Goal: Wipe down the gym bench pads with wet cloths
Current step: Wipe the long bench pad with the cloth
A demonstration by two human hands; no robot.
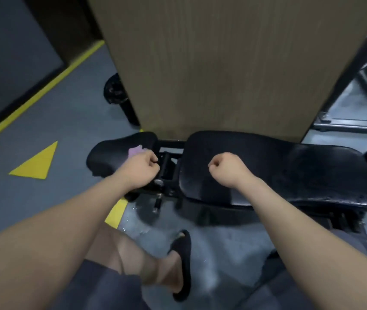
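Note:
A black gym bench lies across the view: a small seat pad on the left and a long back pad on the right, with the metal hinge frame between them. My left hand is curled round a pink cloth that pokes out above the knuckles, at the right end of the seat pad. My right hand is a closed fist over the left part of the back pad, and nothing shows in it. The back pad shines wet.
A wood-grain pillar rises right behind the bench. Grey floor with a yellow triangle and yellow line lies left. Metal rack bars stand at the right. My leg and black slipper are below, on wet floor.

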